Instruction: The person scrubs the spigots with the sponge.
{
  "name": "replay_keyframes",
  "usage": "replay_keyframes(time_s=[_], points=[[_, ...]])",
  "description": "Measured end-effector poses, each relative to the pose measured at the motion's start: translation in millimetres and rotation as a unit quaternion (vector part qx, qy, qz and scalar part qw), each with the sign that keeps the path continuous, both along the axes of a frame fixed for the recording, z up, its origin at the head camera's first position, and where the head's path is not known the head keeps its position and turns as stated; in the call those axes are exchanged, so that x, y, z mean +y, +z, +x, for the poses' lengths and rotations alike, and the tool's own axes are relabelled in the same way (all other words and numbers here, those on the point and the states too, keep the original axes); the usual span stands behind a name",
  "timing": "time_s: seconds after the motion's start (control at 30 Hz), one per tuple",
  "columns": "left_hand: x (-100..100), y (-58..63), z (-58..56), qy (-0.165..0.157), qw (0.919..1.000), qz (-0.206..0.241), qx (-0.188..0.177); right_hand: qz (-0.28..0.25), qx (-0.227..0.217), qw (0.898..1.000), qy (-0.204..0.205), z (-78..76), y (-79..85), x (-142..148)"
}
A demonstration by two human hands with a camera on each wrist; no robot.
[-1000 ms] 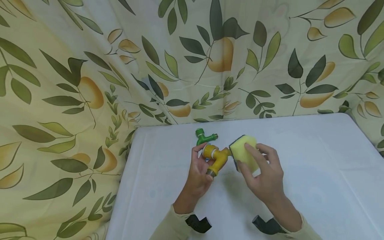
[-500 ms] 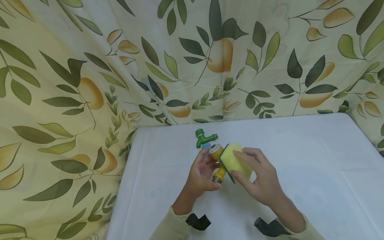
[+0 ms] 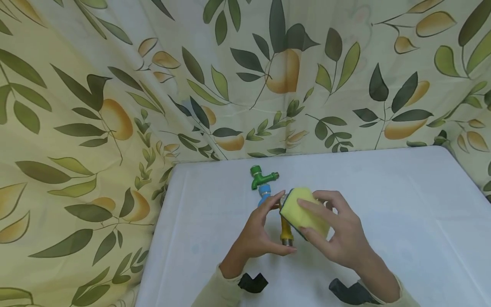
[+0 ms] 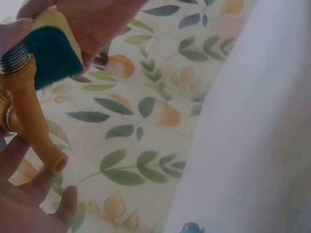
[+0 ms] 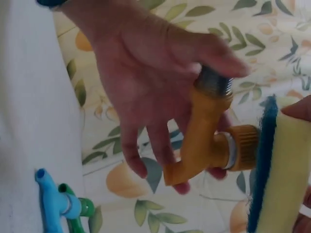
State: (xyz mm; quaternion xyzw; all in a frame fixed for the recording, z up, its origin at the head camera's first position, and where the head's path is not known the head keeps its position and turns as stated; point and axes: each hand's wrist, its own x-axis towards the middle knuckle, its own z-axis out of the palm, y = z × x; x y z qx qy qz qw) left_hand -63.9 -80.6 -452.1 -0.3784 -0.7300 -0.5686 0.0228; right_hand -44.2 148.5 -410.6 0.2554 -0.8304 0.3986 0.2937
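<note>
My left hand [image 3: 255, 236] holds a yellow tap [image 3: 285, 230], its thumb on the threaded metal end and its fingers at the other side. In the right wrist view the yellow tap [image 5: 201, 126] has its ribbed knob right at the dark green scouring face of a sponge [image 5: 286, 165]. From the right, my right hand [image 3: 343, 232] pinches that yellow sponge [image 3: 304, 211] between thumb and fingers. The sponge hides much of the tap in the head view. In the left wrist view the spout of the tap [image 4: 31, 107] points down.
A green tap [image 3: 262, 177] lies on the white table [image 3: 402, 213] beyond my hands. Closer in is a blue tap [image 3: 264, 192], partly behind my left fingers. A leaf-and-fruit patterned curtain [image 3: 230, 98] hangs behind and left of the table.
The yellow tap has been turned in my left hand and brought right and nearer to me. The sponge has come down and now covers its knob. More of the blue tap shows.
</note>
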Motion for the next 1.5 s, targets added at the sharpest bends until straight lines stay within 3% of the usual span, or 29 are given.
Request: replay_keyframes(time_s=[0.07,0.17,0.3,0.4,0.73,1.03,1.2,1.37,1.5], points=[[0,1.6,1.1,0.032,0.9988,-0.033,0.018,0.011,0.000,1.000,-0.014,-1.6,2.6,1],[0,2.8,2.2,0.054,0.9961,-0.057,0.040,0.035,-0.033,0.998,-0.035,-0.5,7.1,3],[0,3.7,1.8,0.069,0.9914,-0.080,0.077,0.058,-0.054,0.997,-0.020,1.4,11.1,4],[0,4.1,1.0,0.079,0.9871,-0.099,0.099,0.064,-0.061,0.996,-0.031,0.1,12.9,5],[1,2.5,0.8,0.098,0.9771,-0.136,0.131,0.080,-0.059,0.995,-0.017,-1.2,13.7,5],[2,4.4,-1.9,0.084,0.9834,-0.111,0.116,0.082,-0.057,0.995,-0.006,-0.6,15.2,5],[5,3.4,-2.7,0.079,0.9821,-0.125,0.117,0.093,-0.059,0.994,0.001,-0.2,15.8,3],[8,2.3,-5.1,0.065,0.9858,-0.119,0.100,0.089,-0.064,0.994,0.019,0.3,12.1,0],[8,2.5,-3.8,0.076,0.9860,-0.126,0.079,0.079,-0.066,0.995,-0.016,-2.7,6.9,-2]])
